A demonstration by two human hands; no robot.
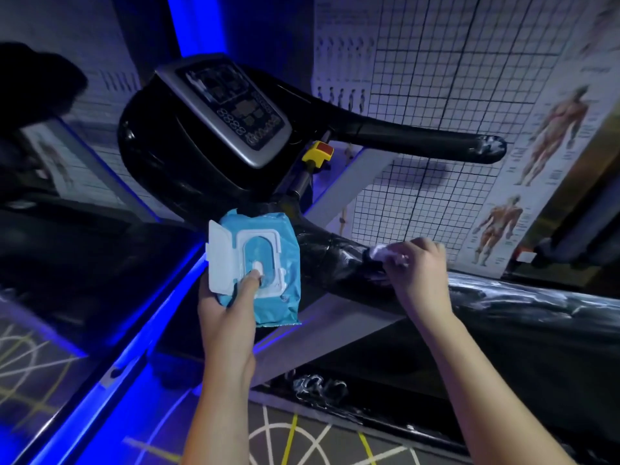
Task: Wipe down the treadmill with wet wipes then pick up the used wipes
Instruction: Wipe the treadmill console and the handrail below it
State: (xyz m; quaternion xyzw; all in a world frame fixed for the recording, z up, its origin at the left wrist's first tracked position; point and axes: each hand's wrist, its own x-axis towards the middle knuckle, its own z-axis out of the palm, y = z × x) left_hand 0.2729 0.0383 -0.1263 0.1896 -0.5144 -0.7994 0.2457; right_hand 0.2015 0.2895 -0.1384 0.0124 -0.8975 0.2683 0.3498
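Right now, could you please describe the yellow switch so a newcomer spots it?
Start at the treadmill's grey console. Past its lower right corner, below the black handlebar, sits the yellow switch. It alone is yellow with a red top.

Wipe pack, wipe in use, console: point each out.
wipe pack [289,253], head view, right side of the blue wrapper
wipe [379,253], head view, crumpled white end that shows
console [231,105], head view, middle of the dark display panel
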